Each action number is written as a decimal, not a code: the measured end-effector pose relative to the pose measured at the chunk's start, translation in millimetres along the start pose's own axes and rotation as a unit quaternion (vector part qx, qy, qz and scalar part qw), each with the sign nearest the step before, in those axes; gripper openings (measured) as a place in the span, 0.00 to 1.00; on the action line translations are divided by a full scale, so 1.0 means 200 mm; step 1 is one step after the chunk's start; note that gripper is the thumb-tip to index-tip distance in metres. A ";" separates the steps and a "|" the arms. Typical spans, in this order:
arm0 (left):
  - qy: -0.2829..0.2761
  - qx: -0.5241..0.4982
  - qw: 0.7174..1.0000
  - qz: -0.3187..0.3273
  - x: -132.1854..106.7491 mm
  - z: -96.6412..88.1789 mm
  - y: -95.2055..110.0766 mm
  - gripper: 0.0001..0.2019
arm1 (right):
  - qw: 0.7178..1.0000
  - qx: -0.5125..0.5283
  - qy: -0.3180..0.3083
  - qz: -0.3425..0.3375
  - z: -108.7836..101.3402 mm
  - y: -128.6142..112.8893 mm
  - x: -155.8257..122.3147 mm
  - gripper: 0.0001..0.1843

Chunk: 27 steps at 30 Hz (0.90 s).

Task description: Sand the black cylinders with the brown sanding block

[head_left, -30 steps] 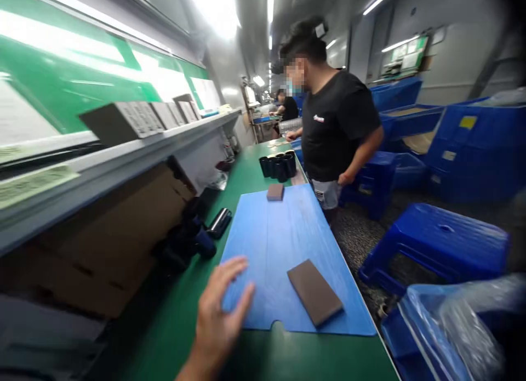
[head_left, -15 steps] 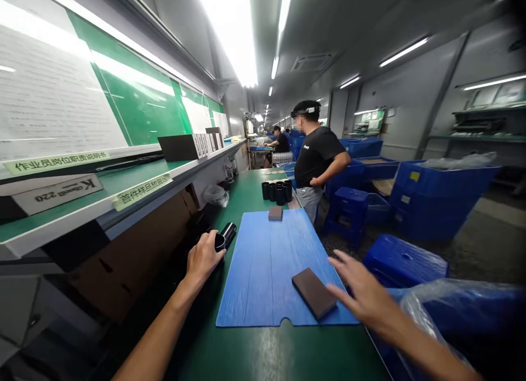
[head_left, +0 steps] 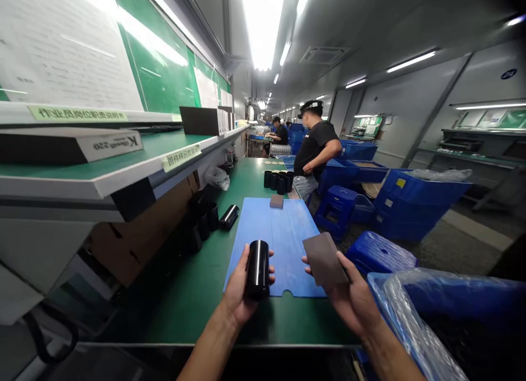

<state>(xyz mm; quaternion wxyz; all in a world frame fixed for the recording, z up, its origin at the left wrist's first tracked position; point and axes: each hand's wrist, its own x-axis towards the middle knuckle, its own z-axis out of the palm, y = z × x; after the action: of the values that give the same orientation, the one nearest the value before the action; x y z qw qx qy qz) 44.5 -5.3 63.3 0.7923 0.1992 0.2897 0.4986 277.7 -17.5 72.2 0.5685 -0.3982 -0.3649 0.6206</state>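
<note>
A glossy black cylinder [head_left: 258,267] stands nearly upright in my left hand [head_left: 237,296], whose fingers wrap around it. My right hand [head_left: 354,296] grips a flat brown sanding block [head_left: 324,259] by its edges, tilted above the right side of the blue sheet [head_left: 283,233]. A smaller brown block [head_left: 276,201] lies at the far edge of that sheet. Another black cylinder [head_left: 229,217] rests on its side left of the sheet, beside several upright dark cylinders [head_left: 212,216]. More black cylinders [head_left: 281,182] stand in a group beyond the sheet.
The green table [head_left: 197,293] runs forward under a shelf [head_left: 164,151] on the left. A plastic-lined blue bin [head_left: 394,293] and a blue stool [head_left: 382,252] stand at the right. A person [head_left: 316,145] in black stands beyond the table's right edge.
My left hand has brought a black cylinder from the left side to in front of me. My right hand has picked the brown sanding block up off the blue sheet.
</note>
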 end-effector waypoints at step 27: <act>0.020 0.497 0.796 0.344 0.00 -0.11 -0.27 0.25 | 0.977 0.197 -0.011 0.085 0.04 0.07 0.02 0.23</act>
<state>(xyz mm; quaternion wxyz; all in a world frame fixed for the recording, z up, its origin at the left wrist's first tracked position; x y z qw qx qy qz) 66.5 -28.4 13.9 0.3547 0.6422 0.4253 0.5299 264.2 -14.7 62.9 0.5770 -0.3013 -0.2063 0.7306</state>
